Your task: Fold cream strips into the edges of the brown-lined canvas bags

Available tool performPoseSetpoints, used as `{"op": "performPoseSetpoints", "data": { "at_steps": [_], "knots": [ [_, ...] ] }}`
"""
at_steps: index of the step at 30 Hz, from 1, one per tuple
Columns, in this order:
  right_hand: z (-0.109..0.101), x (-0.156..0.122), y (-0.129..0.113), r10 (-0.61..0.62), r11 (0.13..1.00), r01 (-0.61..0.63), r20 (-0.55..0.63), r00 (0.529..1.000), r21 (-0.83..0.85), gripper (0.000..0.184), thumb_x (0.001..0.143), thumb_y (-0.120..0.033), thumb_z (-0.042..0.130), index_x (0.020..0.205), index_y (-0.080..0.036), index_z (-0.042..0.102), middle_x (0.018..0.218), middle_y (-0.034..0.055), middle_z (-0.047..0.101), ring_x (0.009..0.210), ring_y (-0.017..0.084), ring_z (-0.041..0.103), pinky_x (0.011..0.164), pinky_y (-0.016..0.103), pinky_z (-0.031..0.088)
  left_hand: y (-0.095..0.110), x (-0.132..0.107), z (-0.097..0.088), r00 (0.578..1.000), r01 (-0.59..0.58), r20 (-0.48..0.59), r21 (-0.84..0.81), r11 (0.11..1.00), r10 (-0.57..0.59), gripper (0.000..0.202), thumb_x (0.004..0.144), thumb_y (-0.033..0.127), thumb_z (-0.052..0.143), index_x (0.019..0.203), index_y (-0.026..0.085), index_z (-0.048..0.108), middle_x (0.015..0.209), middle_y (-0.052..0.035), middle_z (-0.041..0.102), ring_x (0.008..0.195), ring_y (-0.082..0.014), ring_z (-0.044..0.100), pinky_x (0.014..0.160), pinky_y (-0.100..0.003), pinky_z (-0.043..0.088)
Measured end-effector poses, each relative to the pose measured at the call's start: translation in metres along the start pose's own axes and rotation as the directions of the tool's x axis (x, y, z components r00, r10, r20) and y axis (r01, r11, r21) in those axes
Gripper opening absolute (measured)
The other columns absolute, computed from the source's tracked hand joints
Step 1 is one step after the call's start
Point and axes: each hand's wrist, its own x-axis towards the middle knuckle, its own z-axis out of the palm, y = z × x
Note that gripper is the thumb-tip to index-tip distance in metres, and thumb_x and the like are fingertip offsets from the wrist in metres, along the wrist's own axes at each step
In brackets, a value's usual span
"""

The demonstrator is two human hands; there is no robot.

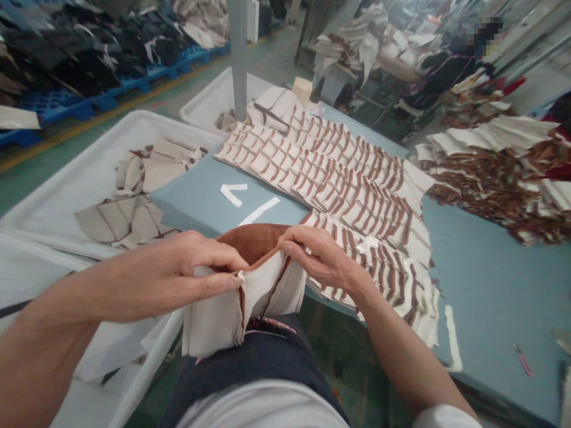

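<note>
In front of my body I hold up a sewn fabric piece point(263, 291), cream on its outer side and brown inside, with dark brown seam edges. My left hand point(196, 270) pinches its upper edge at a seam, thumb in front and fingers over the brown side. Further right, my right hand point(312, 252) grips the same edge between thumb and fingers. Between the two hands the piece bows open, showing its brown inner face. Rows of overlapping cream pieces with brown edges point(321, 166) lie on the blue table point(196, 196), just beyond my right hand.
White bins point(89, 160) with cream pieces stand at the left. A grey post point(238, 59) rises behind the table. Brown and cream stacks point(491, 172) lie at the right, near a small pink-handled tool point(521, 359). Blue pallets point(89, 98) bear dark pieces. A person point(450, 77) is at the back.
</note>
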Motion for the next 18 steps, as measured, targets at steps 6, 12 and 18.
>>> {"op": "performPoseSetpoints", "data": {
  "at_steps": [6, 12, 18],
  "knots": [
    [0.008, 0.002, 0.017, 0.043, 0.999, -0.043, -0.001, 0.999, 0.011, 0.029, 0.116, -0.032, 0.05, 0.097, -0.019, 0.068, 0.089, 0.0043, 0.072, 0.082, 0.018, 0.065, 0.08, 0.028, 0.047, 0.001, 0.008, 0.002, 0.986, -0.005, 0.166, -0.178, 0.984, 0.035, 0.038, 0.104, 0.021, 0.051, 0.108, 0.026, 0.089, 0.105, 0.0039, 0.089, 0.091, -0.0162, 0.08, 0.08, -0.017, 0.054],
    [0.009, 0.007, 0.004, -0.034, 0.999, 0.036, -0.066, 0.997, 0.02, 0.025, 0.115, -0.027, 0.049, 0.104, -0.02, 0.069, 0.097, 0.0058, 0.077, 0.092, 0.019, 0.07, 0.088, 0.03, 0.049, -0.002, 0.011, 0.007, 0.993, -0.023, 0.108, -0.213, 0.977, 0.047, 0.031, 0.1, 0.027, 0.059, 0.094, 0.024, 0.089, 0.083, 0.0032, 0.086, 0.073, -0.0173, 0.077, 0.069, -0.019, 0.055],
    [0.016, 0.014, -0.03, -0.197, 0.974, 0.202, -0.054, 0.979, 0.105, 0.027, 0.111, -0.045, 0.06, 0.101, -0.021, 0.069, 0.091, 0.004, 0.077, 0.083, 0.018, 0.069, 0.086, 0.032, 0.051, 0.002, 0.002, 0.009, 0.997, -0.013, 0.071, -0.186, 0.982, 0.026, 0.032, 0.101, 0.024, 0.056, 0.095, 0.024, 0.087, 0.081, 0.0078, 0.083, 0.073, -0.0121, 0.075, 0.071, -0.015, 0.051]
  ]
}}
